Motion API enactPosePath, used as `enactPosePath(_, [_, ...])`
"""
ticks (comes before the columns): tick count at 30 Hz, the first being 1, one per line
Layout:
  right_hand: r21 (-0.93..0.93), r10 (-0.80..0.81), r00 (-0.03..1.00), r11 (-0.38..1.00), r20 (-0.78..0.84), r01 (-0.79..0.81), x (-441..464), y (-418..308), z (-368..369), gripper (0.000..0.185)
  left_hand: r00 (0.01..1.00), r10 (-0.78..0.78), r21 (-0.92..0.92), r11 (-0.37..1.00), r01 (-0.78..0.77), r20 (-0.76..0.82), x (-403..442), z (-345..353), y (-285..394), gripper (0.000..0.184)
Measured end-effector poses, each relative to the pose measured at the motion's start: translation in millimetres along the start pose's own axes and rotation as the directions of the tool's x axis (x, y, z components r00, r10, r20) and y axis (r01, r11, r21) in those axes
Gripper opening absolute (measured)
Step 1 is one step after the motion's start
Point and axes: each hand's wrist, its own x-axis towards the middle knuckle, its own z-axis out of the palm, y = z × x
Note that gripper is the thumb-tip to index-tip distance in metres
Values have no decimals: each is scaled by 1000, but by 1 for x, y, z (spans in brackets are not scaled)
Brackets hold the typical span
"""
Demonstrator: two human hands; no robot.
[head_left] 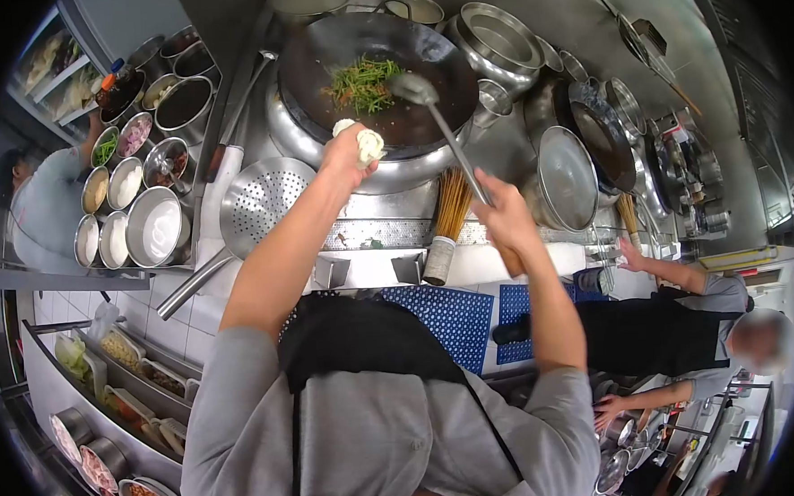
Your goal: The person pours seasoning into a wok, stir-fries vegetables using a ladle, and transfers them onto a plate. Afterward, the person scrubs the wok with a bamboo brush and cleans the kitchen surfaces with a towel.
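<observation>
A large dark wok point(302, 69) sits on the round metal stove ring point(287, 119) ahead of me. Thin green vegetable pieces point(363, 86) with small orange-brown bits lie inside it. My left hand point(352, 151) is closed around a folded white cloth point(369, 145) at the wok's near rim; the cloth hides whether it grips the rim itself. My right hand point(505, 210) is wrapped round the long handle of a wok ladle point(450, 137). The ladle's bowl is in the wok, at the right edge of the vegetables.
Left of the wok rests a perforated strainer point(267, 201). A bamboo brush point(449, 211) lies between my arms. Bowls of ingredients point(155, 226) fill the left counter, and metal pots point(497, 41) crowd the right. One co-worker point(661, 324) stands right, another person point(54, 208) left.
</observation>
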Motion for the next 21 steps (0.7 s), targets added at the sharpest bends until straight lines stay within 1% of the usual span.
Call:
enactPosePath(1, [178,36,998,984,-45,-28,14,2,12,61,1000,10,-10,1000,-10,16,3,-1,2,14])
enactPosePath(2, [350,82,994,935,-76,-50,25,1,28,63,999,17,-25,1000,-16,27,6,-5,-1,15])
enactPosePath(4, [419,103,983,908,-151,-31,47,4,64,66,998,20,-22,1000,-19,52,16,-11,-6,21])
enactPosePath(5, [441,104,979,897,-174,-17,55,9,80,66,999,10,-12,1000,-9,54,15,-11,-6,19])
enactPosePath(6, [440,100,986,898,-135,-30,49,-2,83,62,999,1,-3,1000,-1,55,12,-9,-5,17])
enactPosePath(7, [349,77,994,936,-83,-43,43,-5,75,61,998,-8,5,1000,8,54,9,-9,-4,16])
enactPosePath(9, [157,44,999,986,26,-48,29,2,46,59,998,-14,-36,999,16,60,2,-10,-7,21])
enactPosePath(10, [18,-83,997,996,-3,83,23,8,44,58,998,-14,-58,998,18,66,1,-9,-6,24])
enactPosePath(11, [-129,-209,977,971,-31,203,17,14,42,58,998,-11,-47,999,14,67,0,-9,-4,25])
enactPosePath(13, [-229,-174,984,957,40,179,-5,-26,23,60,997,-9,-21,1000,11,71,-1,-8,-5,26])
enactPosePath(14, [-186,-177,982,965,70,187,4,-29,22,58,998,-3,-15,1000,4,62,-1,-7,-6,26])
enactPosePath(17, [-334,-248,968,909,46,249,64,-29,36,60,999,30,-2,1000,-30,28,-3,-8,-3,27])
enactPosePath(19, [-438,-231,973,876,-19,200,88,-31,46,62,999,45,-4,999,-45,12,-9,-5,-3,28])
enactPosePath(20, [-484,-224,973,859,-60,168,93,-31,46,63,999,40,-14,999,-39,30,-9,-5,-5,28])
enactPosePath(21, [-488,-202,979,858,-41,157,87,-30,42,64,998,37,-21,999,-36,49,-5,-8,-7,27])
